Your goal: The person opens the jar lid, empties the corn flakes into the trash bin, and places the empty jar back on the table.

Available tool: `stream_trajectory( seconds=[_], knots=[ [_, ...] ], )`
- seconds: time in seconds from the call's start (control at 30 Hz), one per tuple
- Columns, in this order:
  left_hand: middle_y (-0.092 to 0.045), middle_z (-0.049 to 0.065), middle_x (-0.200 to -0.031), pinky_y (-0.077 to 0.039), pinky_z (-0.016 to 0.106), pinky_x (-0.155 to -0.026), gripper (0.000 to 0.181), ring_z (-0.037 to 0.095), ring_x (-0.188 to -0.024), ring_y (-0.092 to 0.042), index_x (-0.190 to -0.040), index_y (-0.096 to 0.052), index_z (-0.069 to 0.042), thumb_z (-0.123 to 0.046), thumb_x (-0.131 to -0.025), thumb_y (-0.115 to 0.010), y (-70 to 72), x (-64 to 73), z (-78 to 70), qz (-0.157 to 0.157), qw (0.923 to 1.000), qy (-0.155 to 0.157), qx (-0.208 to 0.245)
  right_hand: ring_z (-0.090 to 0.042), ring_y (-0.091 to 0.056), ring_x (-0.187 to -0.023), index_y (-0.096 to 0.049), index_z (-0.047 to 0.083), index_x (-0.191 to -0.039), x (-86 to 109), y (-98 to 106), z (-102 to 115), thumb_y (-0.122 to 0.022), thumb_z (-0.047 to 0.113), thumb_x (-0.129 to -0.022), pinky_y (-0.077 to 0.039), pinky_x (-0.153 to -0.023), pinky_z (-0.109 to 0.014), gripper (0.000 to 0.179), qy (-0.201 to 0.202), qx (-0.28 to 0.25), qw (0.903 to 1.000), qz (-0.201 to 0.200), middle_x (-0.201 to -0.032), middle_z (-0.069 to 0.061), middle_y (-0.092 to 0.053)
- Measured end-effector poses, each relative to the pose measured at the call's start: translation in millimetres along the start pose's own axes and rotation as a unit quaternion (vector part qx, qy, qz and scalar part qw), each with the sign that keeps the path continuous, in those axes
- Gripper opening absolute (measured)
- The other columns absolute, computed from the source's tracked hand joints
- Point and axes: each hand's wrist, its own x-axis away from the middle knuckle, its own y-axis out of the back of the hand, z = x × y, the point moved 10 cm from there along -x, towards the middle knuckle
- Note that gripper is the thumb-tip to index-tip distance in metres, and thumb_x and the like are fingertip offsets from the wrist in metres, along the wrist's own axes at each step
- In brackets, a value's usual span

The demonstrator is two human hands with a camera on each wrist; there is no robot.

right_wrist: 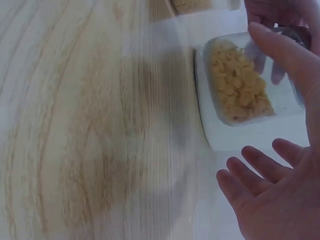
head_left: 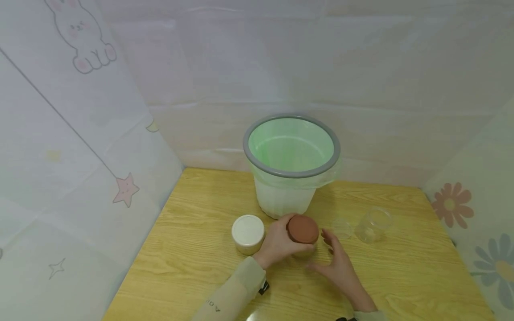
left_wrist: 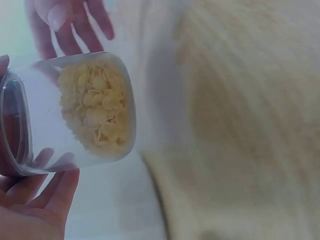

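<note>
Dark letters (head_left: 213, 306) on the beige left sleeve (head_left: 234, 290) are too small to read. A grey-rimmed white bin (head_left: 285, 198) stands near the back edge of the wood-grain worktop (head_left: 188, 240). In front of it, the left hand (head_left: 279, 244) has its fingers wrapped round a brown-lidded clear jar of yellow flakes (left_wrist: 97, 110); the right hand (head_left: 339, 267), fingers spread, hovers just beside, apart.

The left sleeve (head_left: 226, 295) is made of pale, beige-looking cloth and is finished by a cuff (head_left: 250, 270) in a slightly greener shade. Dark lettering (head_left: 213, 306) is printed along the sleeve, too small to be read with certainty. A small black piece (head_left: 263, 287) is seen at the cuff's edge. Of the right sleeve (head_left: 371, 316), only a pale end is shown, with a dark piece (head_left: 346, 319) beside it.
</note>
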Motion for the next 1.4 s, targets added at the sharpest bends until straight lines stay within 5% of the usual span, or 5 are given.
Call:
stream_trajectory(
  seconds=[0.37,0.57,0.77,1.0,1.4],
  knots=[
    [-0.065,-0.015,-0.115,-0.053,0.021,-0.082,0.077,0.001,-0.098,-0.063,-0.132,-0.059,-0.023,-0.048,-0.068,-0.094,7.2,2.7,-45.6,0.024,0.9983,-0.052,-0.002,-0.036,-0.037,-0.140,-0.026,0.024,-0.160,-0.9,0.1,14.1,-0.094,0.027,-0.075,-0.036,-0.105,-0.068,0.109,0.026,-0.056,0.9981,-0.001,-0.156,-0.009,-0.037],
    [-0.064,-0.014,-0.117,-0.054,0.023,-0.083,0.080,0.002,-0.100,-0.063,-0.136,-0.057,-0.026,-0.044,-0.068,-0.095,8.0,7.6,-62.7,0.049,0.9970,-0.049,0.035,-0.012,-0.044,-0.134,-0.026,0.033,-0.160,0.7,5.6,28.7,-0.092,0.019,-0.077,-0.040,-0.103,-0.064,0.106,0.047,-0.081,0.9956,0.000,-0.152,0.000,-0.043],
    [-0.063,-0.014,-0.119,-0.053,0.023,-0.085,0.079,0.002,-0.102,-0.062,-0.136,-0.056,-0.024,-0.037,-0.069,-0.096,16.8,12.1,-87.8,0.065,0.9948,-0.062,0.049,-0.009,-0.046,-0.131,-0.027,0.031,-0.159,5.2,9.9,45.0,-0.091,0.016,-0.079,-0.047,-0.100,-0.048,0.104,0.040,-0.085,0.9954,0.016,-0.149,0.002,-0.046],
    [-0.055,-0.012,-0.127,-0.050,0.024,-0.093,0.084,0.002,-0.111,-0.056,-0.136,-0.052,-0.023,-0.036,-0.067,-0.097,25.4,18.4,-118.9,0.081,0.9898,-0.117,0.013,-0.012,-0.056,-0.118,-0.049,0.021,-0.146,10.4,13.8,66.4,-0.090,0.011,-0.078,-0.052,-0.091,-0.047,0.080,0.061,-0.091,0.9937,0.022,-0.134,-0.001,-0.059],
    [-0.053,-0.011,-0.132,-0.047,0.026,-0.100,0.096,0.004,-0.118,-0.053,-0.142,-0.047,-0.021,-0.024,-0.063,-0.101,28.4,18.6,-134.5,0.219,0.9631,-0.148,0.050,-0.020,-0.060,-0.118,-0.052,0.016,-0.144,17.0,8.4,102.3,-0.089,0.001,-0.076,-0.052,-0.094,-0.039,0.079,0.146,-0.146,0.9772,0.051,-0.131,-0.005,-0.062]
  ],
)
